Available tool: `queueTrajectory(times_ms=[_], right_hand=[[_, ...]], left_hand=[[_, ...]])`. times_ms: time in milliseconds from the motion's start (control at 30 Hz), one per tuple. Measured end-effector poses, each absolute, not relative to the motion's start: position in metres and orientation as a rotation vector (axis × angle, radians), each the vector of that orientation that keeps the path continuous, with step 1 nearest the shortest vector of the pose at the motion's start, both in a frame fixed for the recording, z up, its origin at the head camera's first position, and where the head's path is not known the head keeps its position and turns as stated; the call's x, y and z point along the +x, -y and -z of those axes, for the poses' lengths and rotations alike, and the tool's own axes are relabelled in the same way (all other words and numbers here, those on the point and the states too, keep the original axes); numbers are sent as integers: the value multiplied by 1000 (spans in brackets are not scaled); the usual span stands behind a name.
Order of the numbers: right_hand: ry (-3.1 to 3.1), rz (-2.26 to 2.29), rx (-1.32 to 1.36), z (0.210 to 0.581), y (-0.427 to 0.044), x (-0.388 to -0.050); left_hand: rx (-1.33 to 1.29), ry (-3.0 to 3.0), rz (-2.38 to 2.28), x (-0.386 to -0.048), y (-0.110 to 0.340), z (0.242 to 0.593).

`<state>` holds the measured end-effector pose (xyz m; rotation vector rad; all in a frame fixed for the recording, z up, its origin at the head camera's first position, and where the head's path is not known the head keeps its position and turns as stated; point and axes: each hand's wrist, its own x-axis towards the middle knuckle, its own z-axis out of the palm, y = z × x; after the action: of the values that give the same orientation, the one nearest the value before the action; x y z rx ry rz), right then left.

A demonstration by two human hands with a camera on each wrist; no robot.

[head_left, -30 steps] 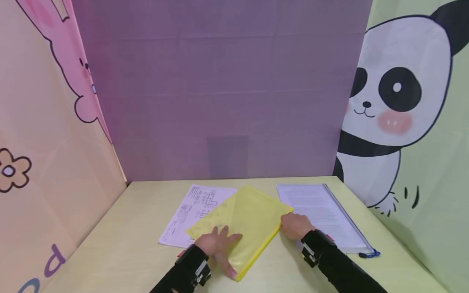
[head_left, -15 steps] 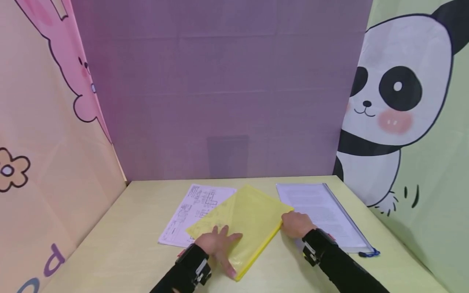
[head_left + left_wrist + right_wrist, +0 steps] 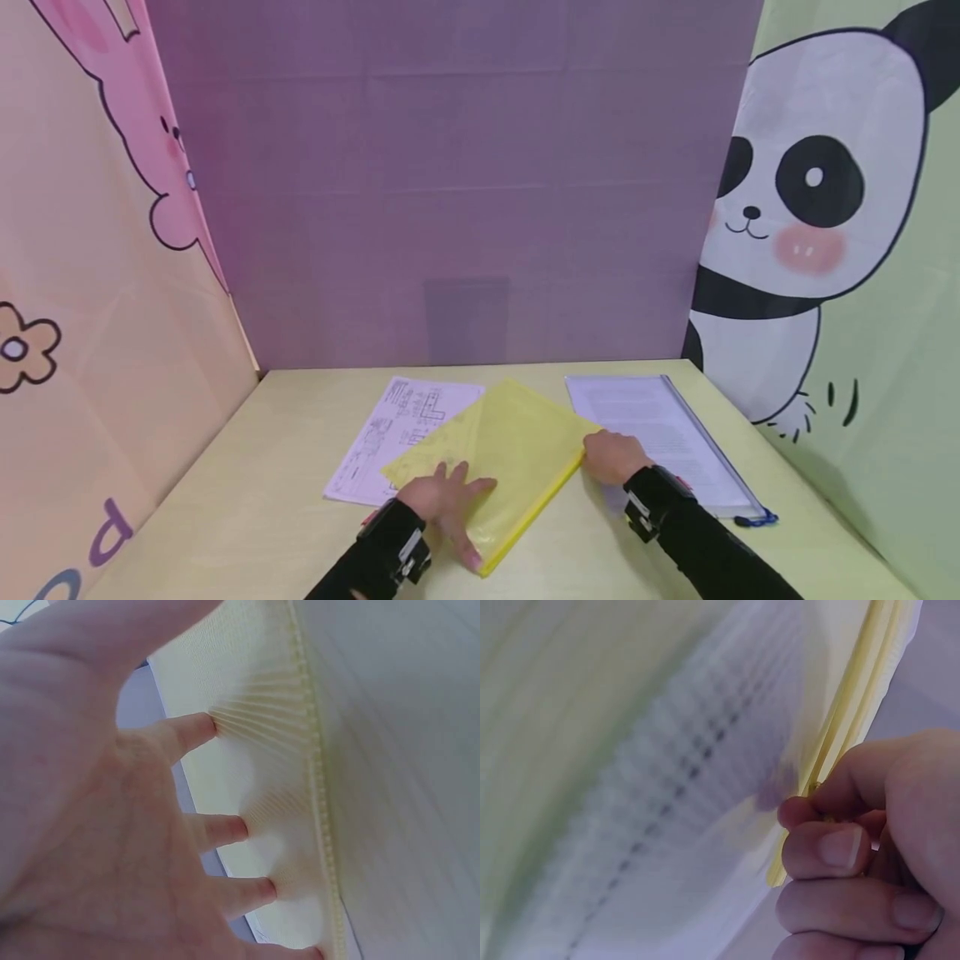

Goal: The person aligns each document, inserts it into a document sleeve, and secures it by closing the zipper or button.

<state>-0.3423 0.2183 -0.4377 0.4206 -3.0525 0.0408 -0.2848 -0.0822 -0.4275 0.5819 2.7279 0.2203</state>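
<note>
A translucent yellow zip pouch [image 3: 525,442] lies slanted on the table in the head view, its zipped edge toward the lower right. My left hand [image 3: 446,500] presses on its lower left with fingers spread; the left wrist view shows fingertips [image 3: 229,829] dimpling the ribbed plastic. At the right corner of the pouch, my right hand [image 3: 617,457] has its fingers curled. Close up in the right wrist view, thumb and forefinger pinch a small yellow zipper pull [image 3: 815,787] on the zipper strip [image 3: 847,697]. The fingers partly hide the pull.
A sheet with printed drawings [image 3: 375,437] lies partly under the pouch on the left. To the right is a clear document sleeve [image 3: 675,433] with printed text and a dark slider edge, a blue cord [image 3: 761,520] at its corner. A purple panel [image 3: 480,183] stands behind the table.
My right hand has slid a little to the right along the zipped edge, toward the pouch's right corner. The left hand and the pouch have hardly moved.
</note>
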Motion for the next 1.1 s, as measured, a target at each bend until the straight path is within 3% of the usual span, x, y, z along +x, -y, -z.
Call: queueTrajectory(times_ms=[1100], right_hand=[[3082, -85, 336, 437, -235, -347]], left_hand=[[600, -2736, -155, -286, 83, 428]])
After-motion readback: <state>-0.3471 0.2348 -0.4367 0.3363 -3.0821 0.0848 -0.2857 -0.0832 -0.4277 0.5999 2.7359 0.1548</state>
